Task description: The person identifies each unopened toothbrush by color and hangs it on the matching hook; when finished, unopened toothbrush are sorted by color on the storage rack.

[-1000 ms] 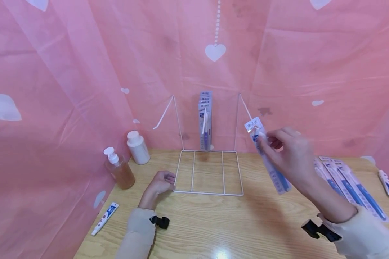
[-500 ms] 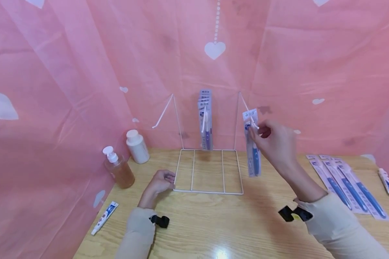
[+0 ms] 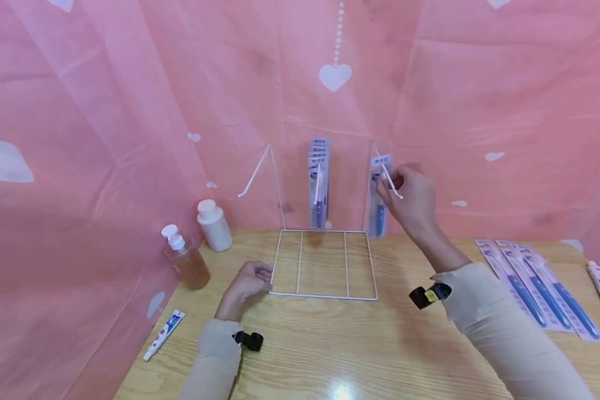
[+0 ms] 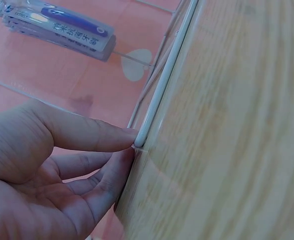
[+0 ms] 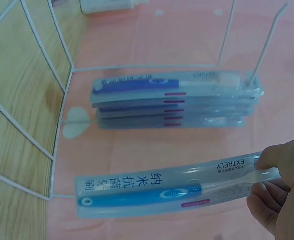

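Farther back along the right prong of the wire rack than earlier, the blue-handled toothbrush pack hangs upright, a gap separating it from the stacked packs mid-rack. The right hand, forearm slanting up, pinches its clear plastic; the left hand pinches the rack's front-left corner on the wood-grained counter.

The wire rack is white. The held toothbrush has a blue handle, as do the three toothbrushes toward the right edge of the tabletop; the hanging stack shows purple in front. Light brown grain streaks the tabletop, white hearts dot the pink cloth, and the pump bottle near the left edge is amber, topped white.
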Demonstrator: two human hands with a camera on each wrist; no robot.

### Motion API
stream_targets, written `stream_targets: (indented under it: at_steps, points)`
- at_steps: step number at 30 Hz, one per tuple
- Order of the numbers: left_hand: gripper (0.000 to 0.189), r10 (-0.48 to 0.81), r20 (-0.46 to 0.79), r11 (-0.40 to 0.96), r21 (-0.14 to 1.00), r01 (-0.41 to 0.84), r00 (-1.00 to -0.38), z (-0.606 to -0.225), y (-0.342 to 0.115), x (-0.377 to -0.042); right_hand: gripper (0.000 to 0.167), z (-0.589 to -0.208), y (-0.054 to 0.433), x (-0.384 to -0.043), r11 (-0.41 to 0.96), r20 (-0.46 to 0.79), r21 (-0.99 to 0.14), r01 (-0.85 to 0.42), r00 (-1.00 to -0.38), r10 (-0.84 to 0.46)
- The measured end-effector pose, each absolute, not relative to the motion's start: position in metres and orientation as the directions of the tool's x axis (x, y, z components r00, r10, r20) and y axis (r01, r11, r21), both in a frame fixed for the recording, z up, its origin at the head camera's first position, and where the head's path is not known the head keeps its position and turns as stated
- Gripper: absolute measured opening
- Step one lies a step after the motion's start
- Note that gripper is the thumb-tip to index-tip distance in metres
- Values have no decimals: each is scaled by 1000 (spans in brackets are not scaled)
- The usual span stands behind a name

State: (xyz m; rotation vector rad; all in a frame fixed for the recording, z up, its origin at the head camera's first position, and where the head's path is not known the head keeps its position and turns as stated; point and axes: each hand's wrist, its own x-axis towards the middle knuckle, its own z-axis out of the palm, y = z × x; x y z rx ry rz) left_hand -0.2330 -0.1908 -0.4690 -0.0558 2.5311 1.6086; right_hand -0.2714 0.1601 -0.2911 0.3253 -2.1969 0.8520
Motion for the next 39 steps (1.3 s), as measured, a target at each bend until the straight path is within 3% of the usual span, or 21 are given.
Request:
stream_targets:
  at_steps: [10,28,34,39]
  points:
    - [42,40,-153,430,894,-121,-987,-468,-189,-230,24,-291,153,-302,753,708,-505,-423,-701,81]
    - [43,53,-163,421,898,-126,-985,-467,-188,-228,20,-283,149,-330,769,594,-558,-311,-797,109]
    - [42,53,-156,427,896,-119,-986,-467,-192,-228,22,-284,155,-326,759,567,-556,-338,-822,50]
    - [42,54,-142,413,905,-107,-988,-468,-194,-229,37,-289,187,-323,785,486,-522,-334,-873,-48]
